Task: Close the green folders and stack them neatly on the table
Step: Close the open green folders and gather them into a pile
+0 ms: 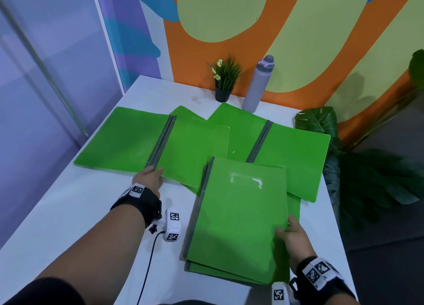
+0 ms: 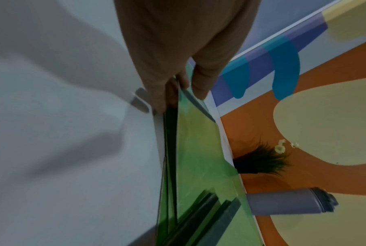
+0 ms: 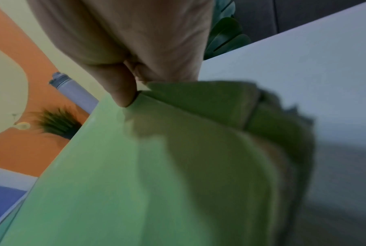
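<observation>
From the head view, the left hand (image 1: pixel 149 178) is gripping the near end of the grey spine of an open green folder (image 1: pixel 128 139) lying on the white table (image 1: pixel 68 213). The right hand (image 1: pixel 296 238) is pinching the right edge of a closed green folder (image 1: pixel 238 217) resting on a near stack. Another open folder (image 1: pixel 291 153) is lying behind, near a grey water bottle (image 1: pixel 258 84) and a potted plant (image 1: pixel 224 79).

At the left wrist, fingers (image 2: pixel 169 93) are curling around the spine.

At the right wrist, the thumb (image 3: pixel 118 88) is pressing the cover.
</observation>
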### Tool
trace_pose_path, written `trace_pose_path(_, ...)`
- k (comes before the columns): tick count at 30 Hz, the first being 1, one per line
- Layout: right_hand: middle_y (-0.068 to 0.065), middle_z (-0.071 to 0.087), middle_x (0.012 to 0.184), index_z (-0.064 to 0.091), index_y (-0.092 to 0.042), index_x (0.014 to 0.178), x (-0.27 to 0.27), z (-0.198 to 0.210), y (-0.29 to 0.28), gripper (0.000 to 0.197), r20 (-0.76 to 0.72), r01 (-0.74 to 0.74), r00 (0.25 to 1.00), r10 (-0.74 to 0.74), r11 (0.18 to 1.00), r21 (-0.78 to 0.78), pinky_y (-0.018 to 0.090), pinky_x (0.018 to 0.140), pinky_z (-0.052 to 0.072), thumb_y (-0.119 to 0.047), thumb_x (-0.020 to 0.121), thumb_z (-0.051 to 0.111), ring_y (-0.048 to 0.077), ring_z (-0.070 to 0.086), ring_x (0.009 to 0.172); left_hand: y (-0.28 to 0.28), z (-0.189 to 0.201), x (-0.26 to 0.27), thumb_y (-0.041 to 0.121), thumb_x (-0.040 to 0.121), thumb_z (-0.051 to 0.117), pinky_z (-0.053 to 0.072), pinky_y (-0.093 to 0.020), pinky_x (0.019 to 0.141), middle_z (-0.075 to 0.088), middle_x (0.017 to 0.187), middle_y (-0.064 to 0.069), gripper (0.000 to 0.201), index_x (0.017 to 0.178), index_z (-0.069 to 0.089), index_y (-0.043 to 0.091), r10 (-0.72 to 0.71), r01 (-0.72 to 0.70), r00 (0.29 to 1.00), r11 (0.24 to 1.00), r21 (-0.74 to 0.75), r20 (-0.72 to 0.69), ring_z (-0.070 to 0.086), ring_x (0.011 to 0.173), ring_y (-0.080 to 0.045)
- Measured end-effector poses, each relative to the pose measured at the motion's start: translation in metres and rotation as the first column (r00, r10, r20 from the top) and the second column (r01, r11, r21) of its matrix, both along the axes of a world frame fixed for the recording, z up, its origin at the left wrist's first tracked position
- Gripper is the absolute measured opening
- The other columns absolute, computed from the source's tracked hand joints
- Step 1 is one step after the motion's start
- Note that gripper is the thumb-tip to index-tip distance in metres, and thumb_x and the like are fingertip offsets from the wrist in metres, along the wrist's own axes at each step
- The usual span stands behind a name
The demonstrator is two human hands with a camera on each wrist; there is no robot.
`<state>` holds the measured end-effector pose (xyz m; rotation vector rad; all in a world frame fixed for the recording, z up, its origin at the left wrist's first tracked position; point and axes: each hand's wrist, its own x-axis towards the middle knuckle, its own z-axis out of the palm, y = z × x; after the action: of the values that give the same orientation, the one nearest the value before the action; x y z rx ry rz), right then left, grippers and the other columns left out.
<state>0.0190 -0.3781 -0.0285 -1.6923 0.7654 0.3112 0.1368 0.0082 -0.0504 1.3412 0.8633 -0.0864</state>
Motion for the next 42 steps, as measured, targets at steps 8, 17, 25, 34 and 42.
trace_pose_path(8,0.009,0.025,0.157,0.034,-0.027,0.145,0.023,0.02,-0.004,0.066,0.158,0.025,0.986,-0.045,0.992,0.126,0.058,0.109,0.03,0.006,0.09,0.049,0.033,0.031,0.14,0.026,0.037,-0.035,-0.005,0.085,0.049,0.057,-0.046,0.086,0.06,0.102,-0.008,0.061,0.144,0.04,0.011,-0.015,0.081,0.985,0.921,0.381,-0.173,0.061,0.086,-0.027)
trace_pose_path(17,0.008,0.021,0.158,0.022,-0.026,0.15,0.021,0.031,0.032,0.069,0.149,-0.047,0.988,0.037,0.997,0.068,0.057,0.11,0.03,0.002,0.092,0.048,0.033,0.028,0.141,0.081,0.077,-0.095,0.024,0.089,0.057,0.051,-0.039,0.078,0.064,0.105,-0.018,0.033,0.12,0.069,0.017,-0.02,0.292,0.942,0.548,0.784,-0.336,0.06,0.091,-0.037)
trace_pose_path(25,0.003,0.018,0.159,0.027,-0.034,0.146,0.025,0.042,0.043,0.067,0.131,0.026,0.99,-0.051,0.982,0.188,0.061,0.111,0.022,-0.003,0.091,0.05,0.032,0.024,0.143,0.096,0.13,-0.11,0.022,0.094,0.054,0.045,-0.037,0.077,0.065,0.097,-0.019,0.022,0.112,0.062,0.011,-0.095,-0.027,0.991,0.564,0.825,0.097,0.059,0.087,-0.037)
trace_pose_path(34,0.007,0.014,0.16,0.022,-0.027,0.15,0.017,0.045,0.059,0.07,0.141,0.021,0.988,-0.065,0.956,0.293,0.055,0.114,0.017,0.003,0.091,0.046,0.03,0.023,0.143,0.078,0.102,-0.143,-0.017,0.081,0.058,0.059,-0.041,0.056,0.057,0.109,-0.027,0.042,0.106,0.045,0.014,0.061,-0.078,0.987,0.99,0.115,0.147,0.062,0.083,-0.036)
trace_pose_path(42,0.008,0.036,0.149,0.022,-0.017,0.15,0.0,0.011,0.093,0.068,0.013,-0.094,0.996,0.093,0.992,0.084,0.049,0.097,0.047,0.004,0.091,0.049,0.036,0.051,0.121,0.069,0.022,-0.188,-0.003,0.079,0.067,0.046,-0.033,0.057,0.06,0.092,-0.02,0.046,0.122,0.05,0.002,-0.393,0.458,0.862,0.874,0.162,-0.319,0.056,0.071,-0.028)
